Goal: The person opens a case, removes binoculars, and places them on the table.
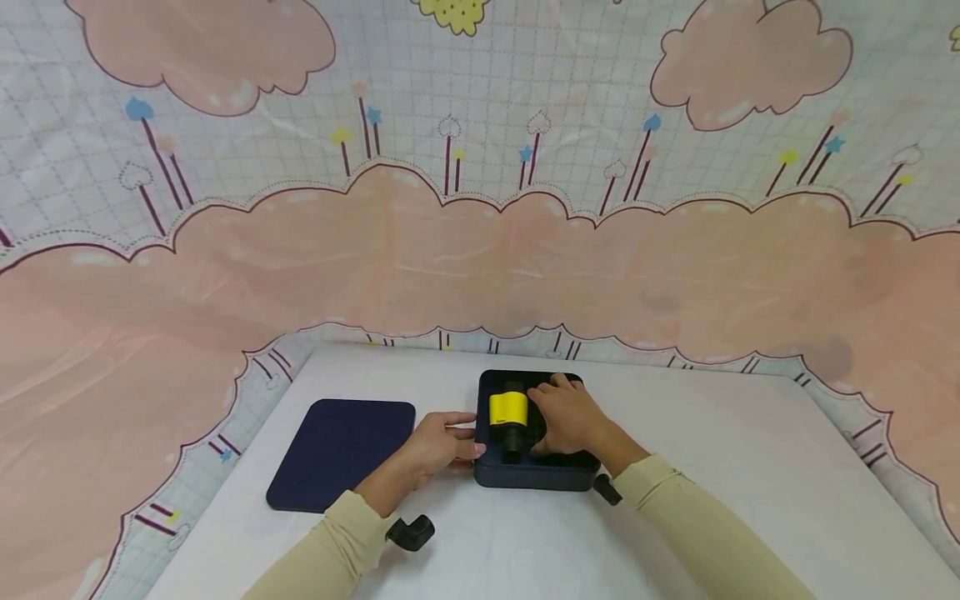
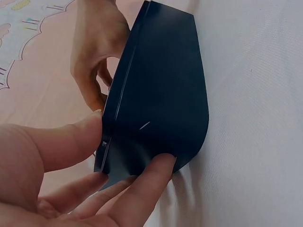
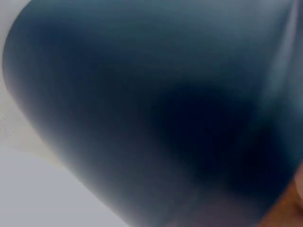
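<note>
A dark navy box (image 1: 525,477) without a lid on it stands in the middle of the white table. Inside lies a yellow and black optical thing that looks like binoculars (image 1: 509,409); one barrel shows. My right hand (image 1: 567,417) reaches in over its right side, fingers and thumb bent around a dark part that is mostly hidden. At the box's left side is my left hand (image 1: 438,446), its fingers resting on the outer wall. The left wrist view shows the thumb (image 2: 75,142) at the rim. In the right wrist view the box wall (image 3: 118,118) is blurred and close.
A flat navy lid (image 1: 345,454) lies left of the box on the white table (image 1: 712,450). A patterned cloth (image 1: 525,267) with pink clouds hangs behind the table. Black wrist mounts (image 1: 411,532) stick out below both cuffs.
</note>
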Demonstrator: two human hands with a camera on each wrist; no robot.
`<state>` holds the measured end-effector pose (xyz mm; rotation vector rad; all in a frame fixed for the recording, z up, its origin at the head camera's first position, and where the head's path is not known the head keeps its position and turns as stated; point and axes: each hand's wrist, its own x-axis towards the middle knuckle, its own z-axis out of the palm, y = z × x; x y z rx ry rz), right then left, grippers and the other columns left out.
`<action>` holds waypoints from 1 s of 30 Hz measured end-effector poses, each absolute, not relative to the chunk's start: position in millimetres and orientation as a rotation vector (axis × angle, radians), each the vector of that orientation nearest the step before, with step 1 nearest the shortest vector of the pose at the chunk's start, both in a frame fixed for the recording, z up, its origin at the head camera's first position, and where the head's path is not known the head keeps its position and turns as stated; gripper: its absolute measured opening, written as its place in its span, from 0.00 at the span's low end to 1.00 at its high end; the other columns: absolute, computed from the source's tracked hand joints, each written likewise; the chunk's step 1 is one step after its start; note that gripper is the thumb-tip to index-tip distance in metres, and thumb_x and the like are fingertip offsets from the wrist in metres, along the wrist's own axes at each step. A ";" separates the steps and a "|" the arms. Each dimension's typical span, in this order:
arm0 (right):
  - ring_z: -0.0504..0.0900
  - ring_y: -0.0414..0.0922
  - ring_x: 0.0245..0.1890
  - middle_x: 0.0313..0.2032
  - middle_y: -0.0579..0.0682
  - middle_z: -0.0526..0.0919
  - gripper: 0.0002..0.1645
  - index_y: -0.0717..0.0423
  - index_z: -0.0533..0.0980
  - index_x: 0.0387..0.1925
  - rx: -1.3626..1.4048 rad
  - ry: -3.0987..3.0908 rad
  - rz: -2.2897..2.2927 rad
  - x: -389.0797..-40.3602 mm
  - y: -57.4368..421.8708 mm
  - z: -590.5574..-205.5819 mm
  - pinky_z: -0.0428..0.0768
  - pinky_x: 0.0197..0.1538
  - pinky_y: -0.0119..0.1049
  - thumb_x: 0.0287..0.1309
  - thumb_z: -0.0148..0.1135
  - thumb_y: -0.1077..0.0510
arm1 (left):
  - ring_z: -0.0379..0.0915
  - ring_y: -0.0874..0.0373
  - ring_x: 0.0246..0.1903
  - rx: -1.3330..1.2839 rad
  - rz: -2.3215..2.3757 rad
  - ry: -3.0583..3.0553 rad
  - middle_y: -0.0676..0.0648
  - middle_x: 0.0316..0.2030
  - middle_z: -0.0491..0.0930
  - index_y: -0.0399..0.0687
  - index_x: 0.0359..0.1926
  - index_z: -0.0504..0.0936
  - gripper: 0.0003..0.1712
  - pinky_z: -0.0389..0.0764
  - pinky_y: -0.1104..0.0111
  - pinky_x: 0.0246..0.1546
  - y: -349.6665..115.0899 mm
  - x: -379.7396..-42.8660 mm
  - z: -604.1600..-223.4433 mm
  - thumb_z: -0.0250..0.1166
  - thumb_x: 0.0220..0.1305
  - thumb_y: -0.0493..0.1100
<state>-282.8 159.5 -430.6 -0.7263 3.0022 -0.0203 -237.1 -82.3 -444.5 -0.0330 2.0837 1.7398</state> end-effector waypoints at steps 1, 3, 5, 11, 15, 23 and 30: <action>0.71 0.58 0.68 0.65 0.54 0.81 0.57 0.56 0.73 0.70 -0.728 3.001 -0.016 -282.8 159.4 -429.8 0.70 0.73 0.62 0.42 0.84 0.34 | 0.86 0.47 0.54 -0.032 1.742 2.084 0.29 0.69 0.73 0.36 0.76 0.67 0.41 0.87 0.53 0.55 -82.5 -237.0 -444.6 0.71 0.64 0.30; 0.71 0.58 0.69 0.65 0.54 0.81 0.57 0.56 0.73 0.70 -0.731 2.999 -0.017 -283.0 159.3 -427.8 0.70 0.73 0.63 0.42 0.84 0.34 | 0.86 0.47 0.54 -0.032 1.745 2.079 0.29 0.69 0.73 0.36 0.76 0.66 0.41 0.87 0.53 0.55 -83.1 -237.2 -445.0 0.71 0.64 0.30; 0.70 0.58 0.69 0.66 0.54 0.81 0.57 0.56 0.73 0.70 -0.732 2.998 -0.029 -283.1 159.2 -425.5 0.69 0.73 0.64 0.42 0.84 0.34 | 0.85 0.47 0.54 -0.033 1.750 2.071 0.29 0.69 0.73 0.37 0.76 0.66 0.41 0.87 0.53 0.55 -83.7 -237.8 -444.8 0.71 0.64 0.30; 0.70 0.58 0.68 0.66 0.53 0.81 0.58 0.56 0.73 0.70 -0.748 2.999 -0.040 -283.9 158.6 -420.0 0.69 0.73 0.64 0.41 0.84 0.35 | 0.85 0.47 0.54 -0.033 1.757 2.061 0.29 0.69 0.74 0.37 0.76 0.67 0.40 0.87 0.53 0.55 -83.7 -238.8 -445.0 0.71 0.64 0.30; 0.70 0.58 0.68 0.66 0.53 0.81 0.59 0.56 0.73 0.71 -0.740 3.001 -0.030 -283.0 158.9 -416.5 0.69 0.73 0.63 0.41 0.84 0.34 | 0.86 0.46 0.54 -0.044 1.758 2.062 0.29 0.68 0.75 0.37 0.76 0.67 0.41 0.87 0.53 0.54 -82.9 -238.1 -445.6 0.71 0.64 0.29; 0.70 0.59 0.70 0.67 0.54 0.81 0.58 0.55 0.73 0.71 -0.733 3.017 -0.066 -281.4 160.1 -401.8 0.69 0.73 0.65 0.40 0.84 0.36 | 0.85 0.45 0.55 -0.059 1.753 2.068 0.30 0.68 0.75 0.37 0.75 0.68 0.41 0.87 0.52 0.55 -81.7 -239.3 -444.7 0.72 0.63 0.29; 0.68 0.60 0.72 0.68 0.54 0.80 0.59 0.56 0.72 0.71 -0.739 3.017 -0.062 -280.4 161.8 -390.2 0.68 0.74 0.65 0.40 0.84 0.36 | 0.85 0.44 0.56 -0.061 1.767 2.056 0.29 0.68 0.75 0.37 0.75 0.68 0.40 0.87 0.52 0.55 -82.4 -238.9 -445.4 0.71 0.63 0.29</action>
